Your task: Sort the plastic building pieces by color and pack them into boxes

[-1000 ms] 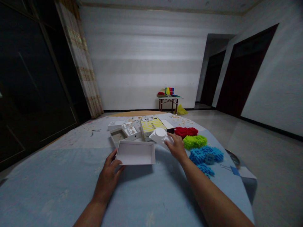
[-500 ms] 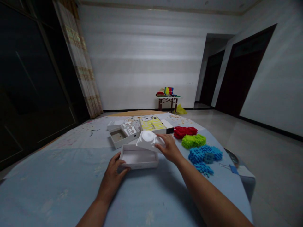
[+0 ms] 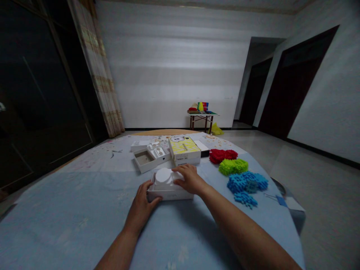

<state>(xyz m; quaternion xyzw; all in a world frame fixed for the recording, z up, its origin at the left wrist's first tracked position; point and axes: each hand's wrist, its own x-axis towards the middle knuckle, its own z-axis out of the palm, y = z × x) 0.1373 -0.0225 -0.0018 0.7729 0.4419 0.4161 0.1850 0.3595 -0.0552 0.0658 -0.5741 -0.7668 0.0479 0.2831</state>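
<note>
A white box (image 3: 170, 195) without a lid lies near the middle of the table. Its left end is gripped by my left hand (image 3: 143, 204), thumb along the front wall and fingers at the far side. Inside the box sits a white molded insert (image 3: 164, 176) with a raised round part. My right hand (image 3: 190, 179) has its fingers and thumb on the insert's right part, hiding that part. Just behind stands a yellow and white box (image 3: 184, 148) with a cartoon face. Behind to the left is an open grey-lined tray box (image 3: 144, 159) with a white insert leaning in it.
On the right lie red (image 3: 223, 155), lime (image 3: 233, 166) and blue plastic pieces (image 3: 247, 182). A clip (image 3: 281, 200) is near the right edge. The cloth-covered table (image 3: 70, 217) has a curved edge; a small table (image 3: 203, 114) stands by the wall.
The white insert has moved down and left with my right hand, from above the box into it. The yellow box appears more tilted, its front side now showing. The view has shifted slightly.
</note>
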